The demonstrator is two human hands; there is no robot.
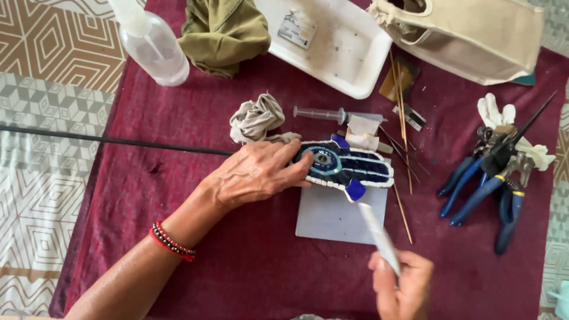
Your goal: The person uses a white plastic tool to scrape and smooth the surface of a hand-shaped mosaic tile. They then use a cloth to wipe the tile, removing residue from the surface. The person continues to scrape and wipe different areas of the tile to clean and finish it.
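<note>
Counter (237,266): draped in a maroon cloth, everything is laid out on it, patterned covering showing at the left edge.
White tray (349,65): sits at the top, shallow and smudged, well apart from the hands.
Canvas bag (474,35): top right corner, lying on its side beside the tray.
Spray bottle (151,44): clear, lying top left, next to a crumpled olive cloth (225,32).
Pliers (492,178): a cluster of blue-handled tools at the right, resting by a white glove.
White tile (332,216): flat square board in the middle, the work rests partly on it.
Mosaic piece (349,166): hand-shaped, dark blue tiles with white edging and an eye motif, lying flat on the tile's upper edge, centre of the counter.
Left hand (258,172): palm down, fingers spread and pressing on the eye end of the mosaic piece, pinning it steady.
Right hand (403,284): curled closed around a thin pale tool (376,231), its tip angled up toward the blue tab at the piece's lower edge.
Syringe (332,114): just above the piece, beside a grey rag (258,118).
Step in hand: looks like edge work on the mosaic, one hand bracing, the other bringing the tool in.
Next move calls for: a steady brace and a light, precise touch at that lower edge.
</note>
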